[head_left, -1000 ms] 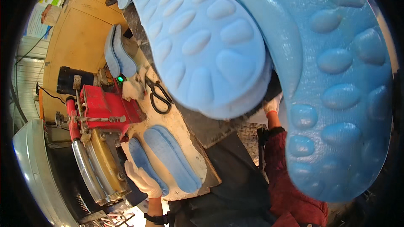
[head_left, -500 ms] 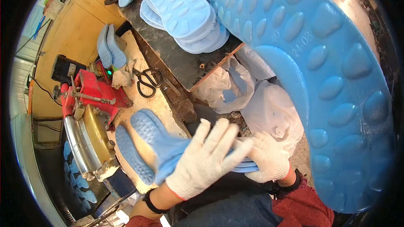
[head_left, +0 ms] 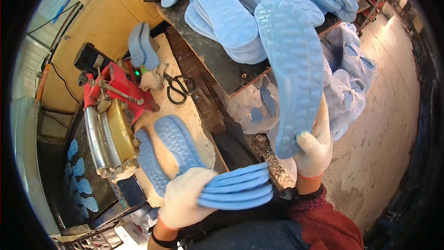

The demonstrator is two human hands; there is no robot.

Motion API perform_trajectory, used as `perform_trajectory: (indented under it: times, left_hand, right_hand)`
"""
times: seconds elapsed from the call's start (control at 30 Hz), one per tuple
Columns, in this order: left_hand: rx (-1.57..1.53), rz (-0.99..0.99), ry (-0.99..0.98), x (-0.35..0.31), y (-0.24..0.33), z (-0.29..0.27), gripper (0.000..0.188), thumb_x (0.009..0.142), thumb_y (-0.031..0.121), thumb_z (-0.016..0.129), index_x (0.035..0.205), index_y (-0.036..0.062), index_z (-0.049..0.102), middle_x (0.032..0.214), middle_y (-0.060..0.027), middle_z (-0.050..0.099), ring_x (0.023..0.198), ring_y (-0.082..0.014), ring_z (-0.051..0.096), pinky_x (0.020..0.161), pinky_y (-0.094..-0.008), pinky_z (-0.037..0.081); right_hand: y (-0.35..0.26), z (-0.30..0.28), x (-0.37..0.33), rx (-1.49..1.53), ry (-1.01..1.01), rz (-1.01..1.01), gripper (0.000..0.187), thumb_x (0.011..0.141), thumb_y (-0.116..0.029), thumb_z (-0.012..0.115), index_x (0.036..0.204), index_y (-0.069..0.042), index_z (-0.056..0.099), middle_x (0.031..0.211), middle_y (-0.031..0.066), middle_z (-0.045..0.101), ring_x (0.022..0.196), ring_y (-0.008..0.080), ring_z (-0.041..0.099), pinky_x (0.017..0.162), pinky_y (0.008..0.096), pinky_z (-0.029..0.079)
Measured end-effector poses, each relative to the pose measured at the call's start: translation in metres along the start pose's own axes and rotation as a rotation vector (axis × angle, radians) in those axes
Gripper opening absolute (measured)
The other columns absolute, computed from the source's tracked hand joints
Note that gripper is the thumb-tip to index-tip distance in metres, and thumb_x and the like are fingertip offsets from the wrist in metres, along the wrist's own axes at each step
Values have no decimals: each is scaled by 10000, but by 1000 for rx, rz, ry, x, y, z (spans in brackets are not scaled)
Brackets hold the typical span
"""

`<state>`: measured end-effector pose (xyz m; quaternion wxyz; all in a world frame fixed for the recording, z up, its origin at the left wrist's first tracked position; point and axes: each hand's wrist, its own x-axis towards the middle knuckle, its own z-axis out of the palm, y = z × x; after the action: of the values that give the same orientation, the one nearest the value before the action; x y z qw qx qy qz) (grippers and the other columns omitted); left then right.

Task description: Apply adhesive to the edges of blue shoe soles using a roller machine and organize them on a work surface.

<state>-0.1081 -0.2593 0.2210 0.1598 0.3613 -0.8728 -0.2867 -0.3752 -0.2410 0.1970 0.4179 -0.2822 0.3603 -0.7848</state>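
Note:
My left hand (head_left: 185, 196), in a white knitted glove, is closed around one end of a small stack of light blue shoe soles (head_left: 238, 187) whose edges face right. My right hand (head_left: 315, 150), gloved likewise, grips the lower end of a single blue shoe sole (head_left: 296, 78) and holds it upright, with its bumpy face toward me. On the pale bench beyond my left hand lie more soles: a pair stacked together (head_left: 178, 141) and another sole (head_left: 151, 162) to its left, partly hidden by my glove.
A red machine (head_left: 115, 88) with metal and brass-coloured rollers (head_left: 108, 134) stands at the left. Black-handled scissors (head_left: 178, 88) lie on the bench. Piled soles (head_left: 226, 14) cover the dark table (head_left: 203, 60). Plastic bags (head_left: 354, 83) sit on the floor at right.
My hands have moved apart, the left going left with the stack, the right rising with one sole. The large sole close to the camera no longer fills the right side. The view has shifted.

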Motion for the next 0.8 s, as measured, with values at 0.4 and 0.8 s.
perform_trajectory:
  times: [0.4, 0.8]
  left_hand:
    - [-1857, -246, 303, -17, -28, 30, 781, 830, 244, 751, 1459, 15, 349, 1393, -144, 509, 1265, -318, 512, 1074, -489, 405]
    - [-1923, -493, 403, 2, -15, 28, 576, 957, 186, 614, 1449, 23, 362, 1382, -111, 506, 1253, -263, 516, 1062, -432, 426]
  right_hand:
    - [17, -21, -55, -20, -155, 92, 976, 590, -28, 831, 1445, 7, 360, 1354, 131, 526, 1197, 242, 544, 991, 357, 450]
    - [-1, 29, -57, 84, -609, 407, 1085, 588, -6, 772, 1519, -4, 215, 1479, 151, 400, 1382, 290, 362, 1149, 418, 253]
